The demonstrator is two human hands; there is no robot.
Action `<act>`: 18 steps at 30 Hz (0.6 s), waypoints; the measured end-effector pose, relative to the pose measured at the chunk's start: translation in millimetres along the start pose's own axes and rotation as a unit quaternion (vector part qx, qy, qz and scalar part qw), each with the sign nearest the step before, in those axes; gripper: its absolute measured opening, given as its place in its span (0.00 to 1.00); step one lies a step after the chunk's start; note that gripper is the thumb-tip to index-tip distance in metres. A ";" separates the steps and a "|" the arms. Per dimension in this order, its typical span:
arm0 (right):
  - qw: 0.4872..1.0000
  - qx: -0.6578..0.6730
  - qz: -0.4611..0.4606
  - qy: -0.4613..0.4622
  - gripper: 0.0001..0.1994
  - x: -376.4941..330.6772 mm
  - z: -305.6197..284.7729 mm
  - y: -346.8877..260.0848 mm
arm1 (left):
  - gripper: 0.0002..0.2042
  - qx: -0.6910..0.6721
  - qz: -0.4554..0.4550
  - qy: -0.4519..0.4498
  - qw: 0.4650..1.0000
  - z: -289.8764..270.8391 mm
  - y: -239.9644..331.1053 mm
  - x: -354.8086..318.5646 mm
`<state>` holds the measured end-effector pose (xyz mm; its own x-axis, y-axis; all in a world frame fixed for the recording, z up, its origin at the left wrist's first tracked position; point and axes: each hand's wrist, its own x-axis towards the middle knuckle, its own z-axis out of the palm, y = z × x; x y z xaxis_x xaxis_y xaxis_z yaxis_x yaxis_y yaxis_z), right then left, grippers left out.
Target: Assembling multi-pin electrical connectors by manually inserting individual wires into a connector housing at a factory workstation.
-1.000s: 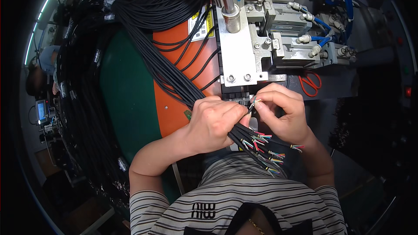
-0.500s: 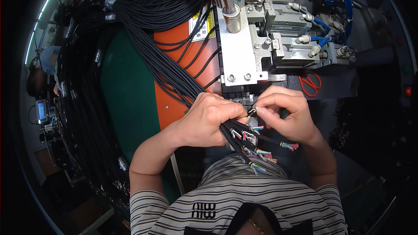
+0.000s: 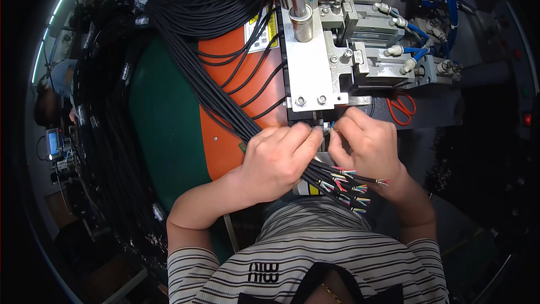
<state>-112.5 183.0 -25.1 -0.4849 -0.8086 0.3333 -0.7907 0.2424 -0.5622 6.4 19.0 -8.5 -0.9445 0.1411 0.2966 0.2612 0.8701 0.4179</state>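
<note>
My left hand (image 3: 281,160) is closed around a bundle of black cables (image 3: 233,115). Past its palm the cut ends fan out, with stripped colored wires (image 3: 343,184) in red, white, green and yellow. Its thumb and forefinger reach the small metal slot under the press head (image 3: 312,73). Just beside that slot, the fingers of my right hand (image 3: 365,142) are drawn together in a pinch. A bit of blue wire (image 3: 333,125) shows at its fingertips; the rest of what it pinches is hidden. Both hands are close together, right at the front of the machine.
Air cylinders (image 3: 374,34) with blue hoses stand behind the press head. Red-handled scissors (image 3: 401,108) lie to the right. The cables cross an orange panel (image 3: 225,149) beside a green surface (image 3: 163,118). More black cables (image 3: 107,163) hang at the left.
My left hand has moved right and closer to the press slot, carrying the cables. Their wire ends have swung right. The right hand's fingertips have risen slightly toward the slot.
</note>
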 end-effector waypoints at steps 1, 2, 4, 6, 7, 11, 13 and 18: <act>1.000 -0.001 0.021 -0.004 0.04 0.8 -0.4 -1.6 | 0.18 0.018 0.010 0.007 1.000 0.8 -1.7 -0.1; 1.000 -0.001 0.021 -0.005 0.04 0.1 -0.2 -1.7 | 0.21 0.036 0.020 0.014 0.999 1.6 -3.3 -0.2; 1.000 0.008 0.022 -0.004 0.03 -2.5 0.2 -1.6 | 0.24 0.053 0.029 0.021 0.998 2.2 -4.0 -1.6; 1.000 0.012 0.023 -0.003 0.03 -4.2 1.4 -0.8 | 0.26 0.043 0.024 0.005 0.999 2.4 -4.1 -3.0; 0.999 0.021 0.025 0.004 0.03 -5.2 2.7 -0.2 | 0.27 0.038 0.021 -0.002 0.999 2.4 -3.8 -3.4; 0.999 0.038 0.027 0.022 0.03 -7.0 7.4 0.9 | 0.25 0.037 -0.003 -0.024 0.999 -1.9 1.8 -0.7; 0.999 0.033 0.024 0.033 0.03 -6.4 9.0 0.1 | 0.24 0.049 0.010 -0.034 0.998 -4.1 3.1 1.4; 0.999 0.010 0.004 0.044 0.02 -5.5 8.1 -2.7 | 0.24 0.101 0.033 -0.064 0.992 -7.9 9.1 5.7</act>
<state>-104.7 182.4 -31.5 -0.5236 -0.7558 0.3932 -0.7790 0.2379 -0.5802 4.9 24.0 3.8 -0.9475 0.2493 0.2002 0.2909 0.9319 0.2165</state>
